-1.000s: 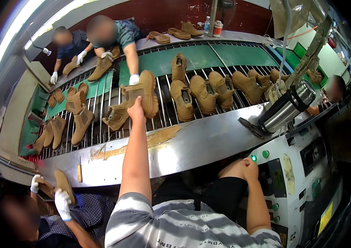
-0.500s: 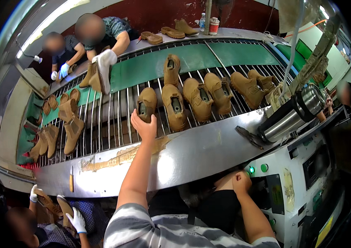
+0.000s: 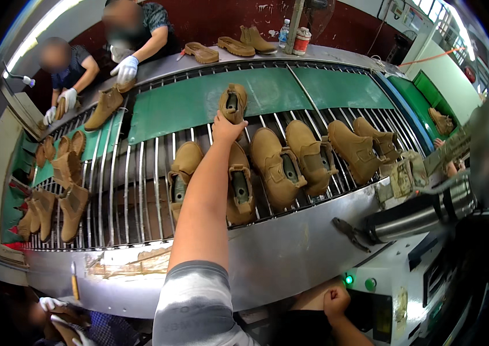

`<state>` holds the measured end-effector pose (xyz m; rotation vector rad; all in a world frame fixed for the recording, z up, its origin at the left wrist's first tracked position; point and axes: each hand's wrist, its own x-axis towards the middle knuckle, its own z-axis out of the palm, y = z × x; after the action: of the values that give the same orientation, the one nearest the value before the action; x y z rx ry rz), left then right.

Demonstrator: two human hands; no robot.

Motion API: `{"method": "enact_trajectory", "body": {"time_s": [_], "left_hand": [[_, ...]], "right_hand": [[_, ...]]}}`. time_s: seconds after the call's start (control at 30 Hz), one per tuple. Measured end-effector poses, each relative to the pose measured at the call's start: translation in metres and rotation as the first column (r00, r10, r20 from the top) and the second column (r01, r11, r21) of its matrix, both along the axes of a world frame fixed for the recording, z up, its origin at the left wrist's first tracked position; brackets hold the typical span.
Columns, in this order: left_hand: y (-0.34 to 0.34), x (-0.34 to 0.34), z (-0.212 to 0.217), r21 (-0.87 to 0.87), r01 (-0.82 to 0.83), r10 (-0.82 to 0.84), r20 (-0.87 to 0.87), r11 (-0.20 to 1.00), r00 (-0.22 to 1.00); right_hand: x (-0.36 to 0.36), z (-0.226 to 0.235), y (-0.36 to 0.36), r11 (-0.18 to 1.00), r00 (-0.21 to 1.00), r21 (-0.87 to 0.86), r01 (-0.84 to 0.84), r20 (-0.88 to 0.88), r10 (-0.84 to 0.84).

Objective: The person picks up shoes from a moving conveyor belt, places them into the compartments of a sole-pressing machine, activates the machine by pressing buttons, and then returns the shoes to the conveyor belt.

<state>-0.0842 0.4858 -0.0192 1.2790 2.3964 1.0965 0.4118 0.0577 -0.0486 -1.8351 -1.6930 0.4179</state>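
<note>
Stretched far over the roller conveyor (image 3: 140, 173), my left hand (image 3: 228, 128) is closed round the heel end of a tan ankle boot (image 3: 234, 95) at the edge of the green belt. Below my forearm stand two more boots, one left (image 3: 185, 158) and one right (image 3: 240, 190), each partly covered by the arm. Further right, more tan boots (image 3: 276, 161) sit in a row with their openings toward me. My right hand (image 3: 337, 301) rests as a fist by my bent leg, beside the machine panel, with nothing visible in it.
A steel flask (image 3: 423, 213) and pliers (image 3: 349, 233) lie at the right of the metal ledge; a wood-handled tool (image 3: 75, 281) lies at its left. Boots and soles (image 3: 71, 210) stand on the left rollers. Gloved co-workers handle footwear across the line and at lower left.
My left hand has left the nearer boot and reached forward to the farther one, gripping its heel. My view has shifted. Across the line, a co-worker has let go of a boot.
</note>
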Motion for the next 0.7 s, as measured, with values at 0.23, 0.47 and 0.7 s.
{"method": "enact_trajectory", "body": {"time_s": [0.23, 0.47, 0.7], "left_hand": [[0.014, -0.025, 0.022, 0.075, 0.034, -0.056, 0.319, 0.997, 0.946], [-0.058, -0.025, 0.092, 0.392, -0.125, -0.316, 0.861, 0.911, 0.397], [-0.286, 0.036, 0.146, 0.534, -0.073, -0.524, 0.843, 0.842, 0.121]], "right_hand": [[-0.011, 0.004, 0.015, 0.999, 0.997, -0.038, 0.035, 0.069, -0.033], [-0.009, 0.011, 0.005, 0.999, 0.994, 0.034, 0.038, 0.101, -0.041], [-0.014, 0.001, -0.009, 1.000, 0.987, -0.004, 0.010, 0.163, -0.009]]}}
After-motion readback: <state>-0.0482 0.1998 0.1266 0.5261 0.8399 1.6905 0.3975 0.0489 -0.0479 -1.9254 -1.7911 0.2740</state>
